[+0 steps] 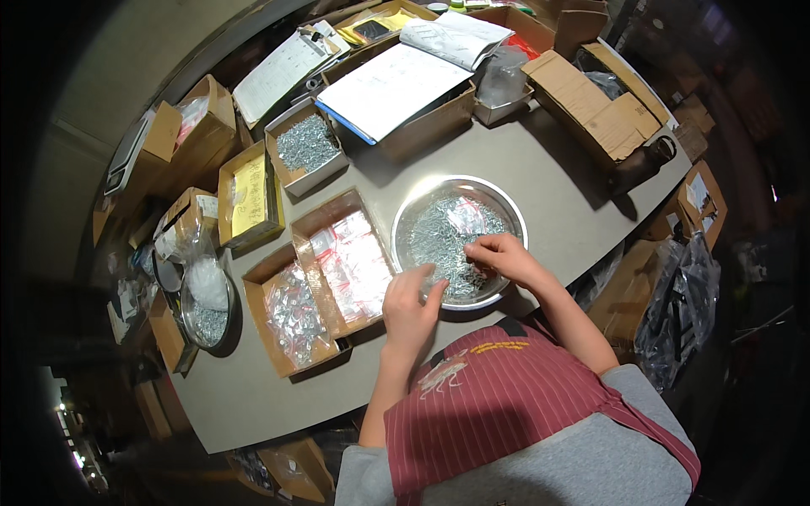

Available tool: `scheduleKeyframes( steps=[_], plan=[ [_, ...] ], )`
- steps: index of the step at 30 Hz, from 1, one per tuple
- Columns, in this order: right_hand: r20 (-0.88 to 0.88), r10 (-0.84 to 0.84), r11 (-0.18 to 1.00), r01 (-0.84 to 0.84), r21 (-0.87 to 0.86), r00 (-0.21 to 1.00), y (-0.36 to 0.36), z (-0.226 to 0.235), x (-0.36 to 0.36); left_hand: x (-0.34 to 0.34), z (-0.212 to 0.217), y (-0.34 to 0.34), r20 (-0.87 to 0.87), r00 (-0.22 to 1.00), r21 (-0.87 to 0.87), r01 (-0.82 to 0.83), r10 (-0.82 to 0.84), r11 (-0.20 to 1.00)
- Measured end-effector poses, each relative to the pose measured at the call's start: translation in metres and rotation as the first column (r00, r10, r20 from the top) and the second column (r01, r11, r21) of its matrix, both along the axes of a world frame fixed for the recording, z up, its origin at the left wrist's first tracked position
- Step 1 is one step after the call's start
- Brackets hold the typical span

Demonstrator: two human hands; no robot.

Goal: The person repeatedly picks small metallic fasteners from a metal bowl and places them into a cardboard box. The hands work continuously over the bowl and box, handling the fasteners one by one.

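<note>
A round steel bowl (518, 207) full of small silvery screws (430, 232) stands before me on the table. On the screws lies a small clear bag with a red stripe (467, 218). My right hand (504, 256) is over the right part of the bowl, thumb and fingers pinched together; what they hold, if anything, is too small to make out. At the bowl's near left rim is my left hand (411, 305), its thumb and fingers apart and nothing visible between them. Left of it, a cardboard box (344, 202) holds flat clear bags with red stripes (354, 270).
Another box holds bagged metal parts (295, 316). Farther back stand a box of loose screws (308, 145), a box with a yellow paper (250, 198) and an open booklet (396, 88). A second bowl (221, 337) stands far left, a dark bottle (641, 167) at right.
</note>
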State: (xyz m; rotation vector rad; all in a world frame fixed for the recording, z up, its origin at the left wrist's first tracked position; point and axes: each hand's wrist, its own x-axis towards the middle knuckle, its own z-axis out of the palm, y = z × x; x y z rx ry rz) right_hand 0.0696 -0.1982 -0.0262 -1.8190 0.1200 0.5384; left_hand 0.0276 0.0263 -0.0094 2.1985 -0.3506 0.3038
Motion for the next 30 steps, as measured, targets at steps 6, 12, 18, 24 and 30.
scheduleKeyframes(
  steps=[6, 12, 18, 24, 30],
  plan=[
    [-0.269, -0.072, 0.857, 0.198, 0.476, 0.960, -0.002, 0.014, -0.006, 0.001, 0.004, -0.004, -0.049, 0.999, -0.014, -0.010, 0.009, 1.000],
    [-0.314, -0.087, 0.832, 0.242, 0.499, 0.945, 0.000, 0.016, -0.006, -0.002, 0.008, -0.004, -0.188, 0.982, -0.028, -0.021, 0.016, 0.999],
    [-0.295, -0.069, 0.807, 0.227, 0.545, 0.953, -0.001, 0.014, -0.008, -0.002, 0.006, -0.005, -0.033, 0.999, -0.029, -0.025, 0.024, 0.999],
    [-0.250, -0.063, 0.874, 0.174, 0.454, 0.966, -0.008, 0.010, -0.009, -0.002, 0.004, -0.005, -0.006, 1.000, -0.016, -0.017, 0.017, 1.000],
    [-0.194, -0.076, 0.919, 0.145, 0.367, 0.978, -0.010, 0.012, -0.009, -0.002, -0.004, -0.008, 0.052, 0.999, 0.005, -0.005, 0.005, 1.000]
  ],
)
